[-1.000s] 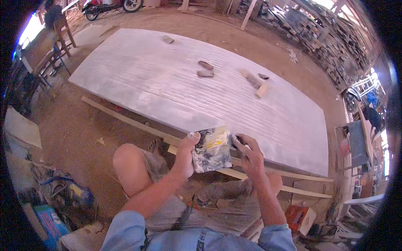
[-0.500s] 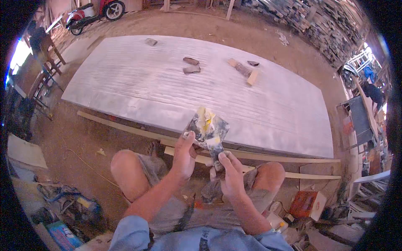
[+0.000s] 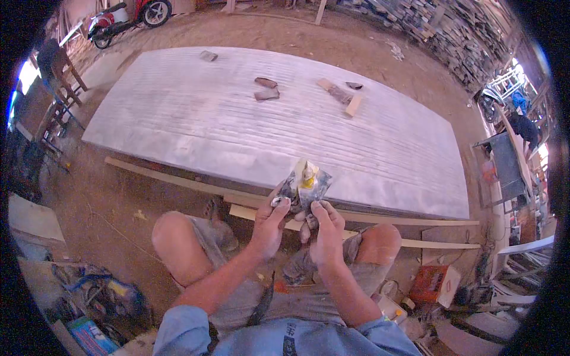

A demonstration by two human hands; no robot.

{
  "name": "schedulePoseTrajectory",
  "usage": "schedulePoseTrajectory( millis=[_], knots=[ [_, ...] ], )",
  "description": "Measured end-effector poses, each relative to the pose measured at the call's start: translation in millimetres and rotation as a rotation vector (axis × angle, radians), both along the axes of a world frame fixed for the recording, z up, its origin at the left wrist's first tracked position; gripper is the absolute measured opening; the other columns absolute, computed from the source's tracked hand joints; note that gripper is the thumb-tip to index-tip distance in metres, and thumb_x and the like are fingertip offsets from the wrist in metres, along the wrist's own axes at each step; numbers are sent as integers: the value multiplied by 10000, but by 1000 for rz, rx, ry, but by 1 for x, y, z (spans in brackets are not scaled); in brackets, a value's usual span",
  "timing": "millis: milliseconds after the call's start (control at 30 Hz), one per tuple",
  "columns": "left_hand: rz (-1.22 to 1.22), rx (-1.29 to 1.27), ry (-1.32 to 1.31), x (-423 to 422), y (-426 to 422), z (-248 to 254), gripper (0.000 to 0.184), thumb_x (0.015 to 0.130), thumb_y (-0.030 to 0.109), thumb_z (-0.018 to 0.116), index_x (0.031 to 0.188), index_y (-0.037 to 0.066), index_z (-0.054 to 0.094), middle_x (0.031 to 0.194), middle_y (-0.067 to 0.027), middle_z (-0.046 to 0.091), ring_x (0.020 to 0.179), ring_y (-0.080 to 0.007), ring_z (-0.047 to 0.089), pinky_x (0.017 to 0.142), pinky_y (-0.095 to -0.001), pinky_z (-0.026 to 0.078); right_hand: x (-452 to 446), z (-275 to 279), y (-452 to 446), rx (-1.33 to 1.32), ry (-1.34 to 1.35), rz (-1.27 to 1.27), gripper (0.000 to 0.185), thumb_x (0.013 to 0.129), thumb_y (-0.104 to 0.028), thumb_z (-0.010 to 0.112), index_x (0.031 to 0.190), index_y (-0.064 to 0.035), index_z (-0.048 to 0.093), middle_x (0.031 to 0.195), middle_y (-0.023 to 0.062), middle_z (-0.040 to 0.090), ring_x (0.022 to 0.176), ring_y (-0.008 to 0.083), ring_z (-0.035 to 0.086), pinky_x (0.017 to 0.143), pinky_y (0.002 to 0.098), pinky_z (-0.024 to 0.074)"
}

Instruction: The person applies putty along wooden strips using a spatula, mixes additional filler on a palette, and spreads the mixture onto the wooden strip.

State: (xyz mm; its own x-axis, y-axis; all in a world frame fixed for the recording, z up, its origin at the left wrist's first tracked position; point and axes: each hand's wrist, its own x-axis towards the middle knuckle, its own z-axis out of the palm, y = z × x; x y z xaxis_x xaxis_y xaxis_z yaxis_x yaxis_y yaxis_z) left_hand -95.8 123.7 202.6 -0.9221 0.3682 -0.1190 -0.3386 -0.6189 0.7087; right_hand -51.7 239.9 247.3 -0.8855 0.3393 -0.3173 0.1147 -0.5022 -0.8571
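My left hand [image 3: 270,222] grips the lower left side of a flat, stained plate [image 3: 320,183] smeared with dark and white patches. A yellow and cream paste [image 3: 307,175] lies on the plate's upper middle. My right hand [image 3: 323,228] is closed on a small dark scraper, whose blade overlaps the plate; its outline is partly lost among the fingers. Both hands are close together over the near edge of a large whitish grooved panel [image 3: 237,118].
On the panel lie folded brown pieces [image 3: 266,94], a wrapped wooden block [image 3: 352,106] and a small grey block [image 3: 208,56]. Wooden strips [image 3: 415,244] run along its near side. An orange box [image 3: 434,286] stands at right; a person [image 3: 523,129] is far right.
The plate has turned and risen from its earlier position. My right hand has come in beside my left, bringing the scraper onto the plate. The view has shifted slightly.
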Motion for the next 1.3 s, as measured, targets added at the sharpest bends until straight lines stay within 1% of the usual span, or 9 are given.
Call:
schedulePoseTrajectory(
  millis=[367, 433, 500, 567, 667, 800, 900, 967, 1300],
  knots=[
    [-22, -21, -53, 1, -2, 3, 374, 1007, 219, 504, 1313, 4, 514, 1169, -76, 646, 1049, -166, 643, 941, -356, 520, -4, 57, 43, 346, 16, 59, 231, 998, -207, 534, 1007, -7, 649, 798, 61, 677, 605, 119, 576, 546, 270, 478],
    [-28, 46, -126, -4, -7, -3, 359, 995, 229, 521, 1272, 2, 537, 1150, -84, 660, 1038, -181, 654, 936, -364, 526, -1, 61, 59, 867, 51, 190, 234, 1011, -198, 513, 1064, -23, 659, 813, 41, 671, 690, 134, 604, 656, 268, 508],
    [-49, 113, -201, -7, -8, -1, 346, 982, 239, 537, 1232, 0, 559, 1131, -92, 674, 1027, -196, 666, 931, -371, 531, -3, 50, 76, 937, 19, 259, 257, 1008, -192, 506, 1150, -41, 657, 950, 65, 674, 896, 167, 634, 772, 280, 518],
    [-97, 218, -316, -7, -9, 9, 363, 967, 258, 556, 1201, -18, 578, 1112, -114, 687, 1018, -225, 677, 923, -385, 538, -7, 46, 84, 1299, 444, 406, 283, 971, -99, 535, 1229, -67, 649, 1126, 110, 639, 1081, 224, 605, 844, 314, 525],
    [-164, 319, -344, -7, -11, 17, 368, 963, 263, 562, 1192, -24, 585, 1138, -122, 681, 1029, -236, 673, 920, -398, 542, -7, 46, 77, 1134, 366, 485, 411, 870, 67, 581, 1253, -67, 645, 1257, 135, 596, 1216, 277, 542, 984, 332, 462],
    [-173, 292, -271, -7, -14, 15, 386, 951, 256, 581, 1217, -24, 577, 1136, -126, 678, 1020, -238, 675, 905, -397, 547, -17, 9, 102, 1335, 499, 410, 551, 791, 168, 595, 1274, -93, 639, 1254, 127, 605, 1173, 295, 572, 1011, 349, 457],
    [-129, 214, -190, -9, -18, 20, 369, 953, 226, 581, 1232, -17, 574, 1122, -114, 675, 1013, -221, 671, 895, -380, 547, -17, -5, 112, 1442, 272, 333, 492, 829, 105, 607, 1286, -75, 631, 1231, 133, 618, 1137, 279, 596, 986, 333, 465],
    [5, 26, -97, -5, -18, 24, 353, 961, 173, 560, 1257, -19, 563, 1093, -83, 671, 1009, -184, 658, 900, -345, 535, -5, 13, 98, 1209, 196, 122, 440, 851, 26, 635, 1283, -55, 629, 1176, 148, 637, 1093, 260, 617, 947, 322, 475],
    [174, -577, 344, -1, -6, 20, 432, 972, 91, 516, 1382, -43, 495, 1161, -86, 656, 1017, -108, 590, 905, -281, 484, -1, 18, 20, 1246, 154, 153, 403, 884, -193, 652, 1277, -104, 640, 1116, 209, 637, 1026, 369, 637, 899, 419, 504]
  ],
)
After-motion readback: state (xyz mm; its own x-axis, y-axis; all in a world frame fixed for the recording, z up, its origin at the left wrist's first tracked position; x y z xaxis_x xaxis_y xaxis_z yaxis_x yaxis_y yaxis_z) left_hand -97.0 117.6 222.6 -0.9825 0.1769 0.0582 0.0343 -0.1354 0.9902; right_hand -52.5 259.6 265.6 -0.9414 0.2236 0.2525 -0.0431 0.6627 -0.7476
